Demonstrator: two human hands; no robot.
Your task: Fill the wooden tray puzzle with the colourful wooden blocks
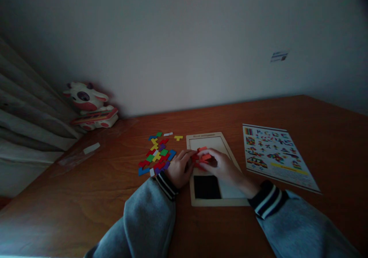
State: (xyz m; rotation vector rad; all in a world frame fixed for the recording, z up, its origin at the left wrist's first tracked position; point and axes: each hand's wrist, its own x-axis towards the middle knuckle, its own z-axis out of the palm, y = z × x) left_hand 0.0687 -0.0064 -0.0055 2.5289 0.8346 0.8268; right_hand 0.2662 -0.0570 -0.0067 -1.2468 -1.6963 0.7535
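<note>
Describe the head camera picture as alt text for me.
Left hand and right hand handle red-orange pieces over a pale wooden framed board, between multicoloured flat angular pieces and a printed sheet of coloured designs, on a brown wooden table.

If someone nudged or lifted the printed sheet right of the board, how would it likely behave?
The printed sheet looks thin, so it would probably bend when lifted by one edge. Lying flat on the tabletop, it would likely slide rather than tip.

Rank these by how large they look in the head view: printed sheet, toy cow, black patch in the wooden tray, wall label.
Largest to smallest:
printed sheet
toy cow
black patch
wall label
</note>
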